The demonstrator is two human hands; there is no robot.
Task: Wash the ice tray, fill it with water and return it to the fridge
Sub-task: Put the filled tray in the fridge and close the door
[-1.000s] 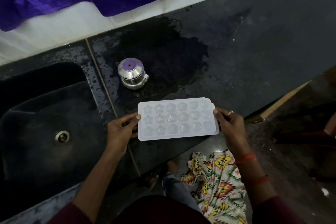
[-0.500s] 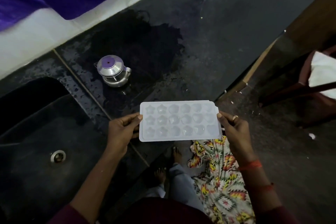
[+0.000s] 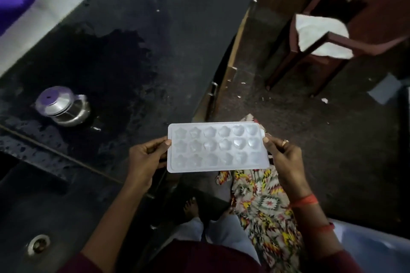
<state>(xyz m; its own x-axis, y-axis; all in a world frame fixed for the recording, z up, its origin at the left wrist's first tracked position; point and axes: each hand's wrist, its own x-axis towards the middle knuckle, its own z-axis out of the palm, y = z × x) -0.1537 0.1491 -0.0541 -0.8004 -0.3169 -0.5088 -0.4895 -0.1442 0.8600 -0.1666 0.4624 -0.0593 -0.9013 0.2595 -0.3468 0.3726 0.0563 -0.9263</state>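
Flanking the ice tray [image 3: 215, 146]: wet black counter [image 3: 177, 40], dusty floor [image 3: 332, 150].

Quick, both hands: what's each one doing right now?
Left hand: pinching the ice tray by its left end.
Right hand: gripping the tray's right end.

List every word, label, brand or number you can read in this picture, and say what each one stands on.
None: no readable text shows anywhere in the head view.
The ice tray bears only moulded shapes, no brand mark that can be made out.
The steel pot shows no lettering.
The patterned cloth carries a print without words.
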